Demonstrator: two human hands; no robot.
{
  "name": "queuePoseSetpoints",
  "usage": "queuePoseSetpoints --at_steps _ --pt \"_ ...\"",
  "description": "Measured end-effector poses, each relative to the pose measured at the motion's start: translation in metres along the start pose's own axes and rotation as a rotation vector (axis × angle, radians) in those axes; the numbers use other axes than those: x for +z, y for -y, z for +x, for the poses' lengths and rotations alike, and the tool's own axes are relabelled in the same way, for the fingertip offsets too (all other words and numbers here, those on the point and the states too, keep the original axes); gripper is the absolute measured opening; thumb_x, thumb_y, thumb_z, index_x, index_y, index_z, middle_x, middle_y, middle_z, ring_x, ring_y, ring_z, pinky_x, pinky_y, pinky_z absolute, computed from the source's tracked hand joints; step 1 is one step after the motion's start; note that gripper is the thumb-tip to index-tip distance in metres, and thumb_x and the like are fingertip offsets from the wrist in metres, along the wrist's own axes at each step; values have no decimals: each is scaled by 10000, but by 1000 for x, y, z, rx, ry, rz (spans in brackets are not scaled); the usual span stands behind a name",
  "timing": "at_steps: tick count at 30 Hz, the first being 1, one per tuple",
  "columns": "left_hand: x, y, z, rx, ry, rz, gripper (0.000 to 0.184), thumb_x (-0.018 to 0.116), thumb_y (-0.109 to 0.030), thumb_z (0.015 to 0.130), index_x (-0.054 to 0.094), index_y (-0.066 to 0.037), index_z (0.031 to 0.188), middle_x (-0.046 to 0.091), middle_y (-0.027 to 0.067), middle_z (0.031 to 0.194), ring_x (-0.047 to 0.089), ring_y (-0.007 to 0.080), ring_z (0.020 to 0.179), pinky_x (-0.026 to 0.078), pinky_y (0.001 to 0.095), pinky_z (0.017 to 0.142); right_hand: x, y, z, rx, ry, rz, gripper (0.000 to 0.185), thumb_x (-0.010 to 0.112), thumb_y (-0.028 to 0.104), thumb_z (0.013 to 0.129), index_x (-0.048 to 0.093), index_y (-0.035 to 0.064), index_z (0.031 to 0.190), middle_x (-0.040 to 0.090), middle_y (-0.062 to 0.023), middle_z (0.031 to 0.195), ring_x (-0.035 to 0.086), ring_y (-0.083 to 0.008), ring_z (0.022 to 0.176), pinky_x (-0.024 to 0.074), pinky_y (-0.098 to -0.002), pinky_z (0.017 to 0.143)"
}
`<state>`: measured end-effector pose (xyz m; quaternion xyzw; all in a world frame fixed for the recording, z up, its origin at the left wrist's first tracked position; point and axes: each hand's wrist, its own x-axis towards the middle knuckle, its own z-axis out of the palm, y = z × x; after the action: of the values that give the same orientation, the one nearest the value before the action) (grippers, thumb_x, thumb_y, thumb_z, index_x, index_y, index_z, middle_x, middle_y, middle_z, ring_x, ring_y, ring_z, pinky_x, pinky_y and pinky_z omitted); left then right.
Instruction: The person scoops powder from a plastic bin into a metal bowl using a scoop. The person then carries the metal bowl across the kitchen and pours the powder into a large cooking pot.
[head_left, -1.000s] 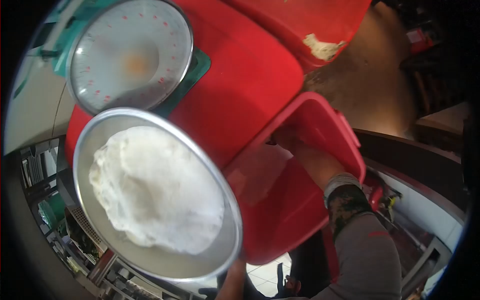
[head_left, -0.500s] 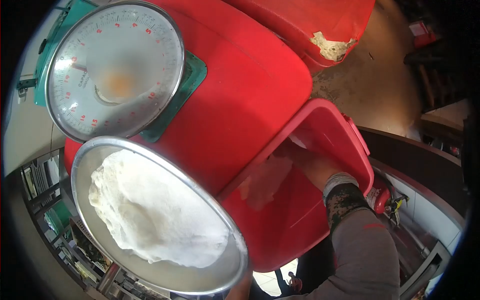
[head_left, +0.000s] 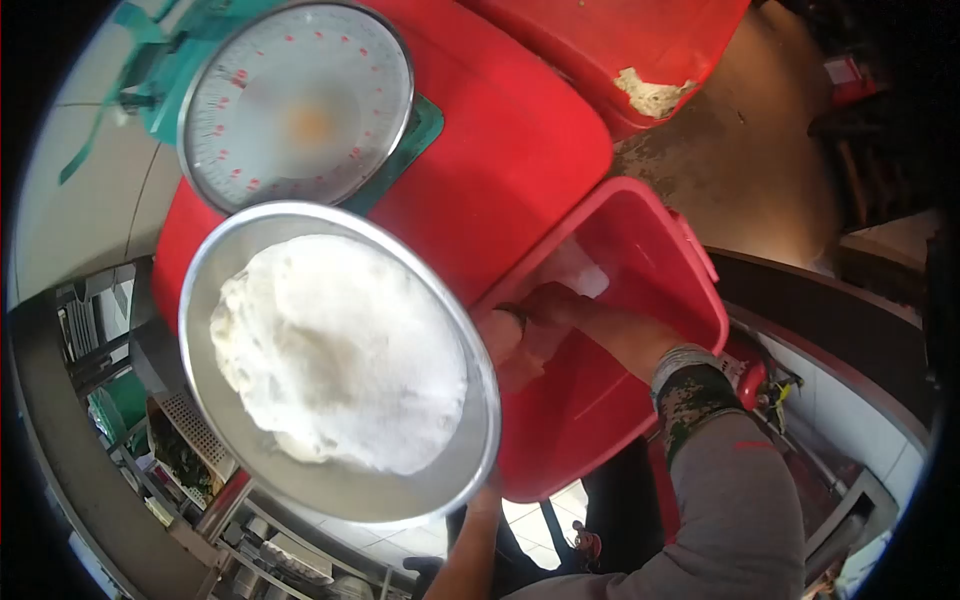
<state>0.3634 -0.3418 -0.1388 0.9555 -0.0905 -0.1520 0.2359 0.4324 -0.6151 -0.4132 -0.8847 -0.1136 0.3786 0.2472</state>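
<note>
A wide metal bowl (head_left: 462,490) holds a mound of white powder (head_left: 340,350), like flour. My left hand (head_left: 487,497) is at the bowl's lower right rim and supports it; most of its fingers are hidden underneath. Deep inside a red plastic bin (head_left: 690,270), my right hand (head_left: 550,303) is closed around a small rounded scoop-like thing (head_left: 503,338), partly covered by the bowl's edge. White powder (head_left: 585,280) lies in the bin beside that hand.
A green dial scale (head_left: 300,105) stands on a red lid (head_left: 500,130) just beyond the bowl. Another red container (head_left: 640,50) with a torn corner is farther back. A fire extinguisher (head_left: 745,380) stands right of the bin, and a perforated basket (head_left: 190,440) sits on a lower shelf at left.
The bowl appears higher and rounder in view, while the scale has shifted right, partly from head movement. Inside the bin, my right hand has moved left towards the bowl, and the scoop-like thing now shows.
</note>
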Motion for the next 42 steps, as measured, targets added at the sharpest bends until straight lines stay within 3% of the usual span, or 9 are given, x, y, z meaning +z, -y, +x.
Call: queuePoseSetpoints --at_steps 7,14,17,21,25,28,30,35,42 --pt "7 7 1 -81 -162 -181 354 600 -190 866 627 70 1104 613 324 1124 557 517 1062 416 570 957 -102 45 -139 -45 -125 150 211 654 242 768 700 117 932 685 -150 883 649 -371 862 510 -481 761" --pt "-31 43 -13 186 -166 44 787 724 -245 784 346 57 1405 433 323 1370 375 507 1297 283 574 1093 -197 98 -303 124 -235 178 237 682 261 764 682 48 868 667 -191 850 642 -398 828 502 -481 740" --pt "-118 29 -20 -74 63 -580 866 738 -243 794 275 55 1462 381 320 1443 318 466 1379 277 486 1142 -240 131 -363 199 -309 236 270 697 275 771 694 38 900 665 -202 846 650 -384 815 506 -458 744" --pt "-158 60 -42 -361 17 -734 1016 737 -293 819 99 37 1538 326 310 1512 352 409 1404 342 430 1118 -299 176 -406 263 -332 380 301 715 279 775 702 23 932 662 -215 849 655 -370 813 508 -436 740" --pt "-199 56 -25 -418 -15 -873 951 699 -263 877 79 17 1542 287 294 1533 381 407 1385 367 423 1115 -364 246 -405 179 -364 109 230 709 208 784 691 11 903 673 -175 781 639 -256 686 499 -370 672" --pt "-199 62 -3 -205 -112 -943 903 689 -233 884 111 19 1530 322 287 1510 406 403 1367 369 431 1121 -393 286 -368 87 -357 -100 259 680 260 802 692 13 879 679 -197 807 665 -344 733 510 -426 671" --pt "-212 50 4 -244 -110 -1029 878 685 -219 885 129 21 1521 335 284 1499 419 396 1358 366 432 1126 -426 352 -337 294 -151 -220 280 644 272 811 698 8 887 674 -233 860 667 -406 822 529 -466 700" --pt "-204 54 1 -252 -130 -1020 854 665 -220 903 131 24 1521 348 285 1488 437 398 1343 369 431 1120 -444 465 -246 377 -29 -607 252 683 173 781 752 82 1005 735 -111 1032 712 -289 933 568 -416 742" --pt "-217 41 -11 -285 -89 -1067 843 638 -194 922 102 31 1533 353 283 1486 452 374 1329 399 404 1080 -458 496 -251 310 -181 -714 224 676 147 792 762 111 997 742 -76 995 716 -258 924 564 -401 714"
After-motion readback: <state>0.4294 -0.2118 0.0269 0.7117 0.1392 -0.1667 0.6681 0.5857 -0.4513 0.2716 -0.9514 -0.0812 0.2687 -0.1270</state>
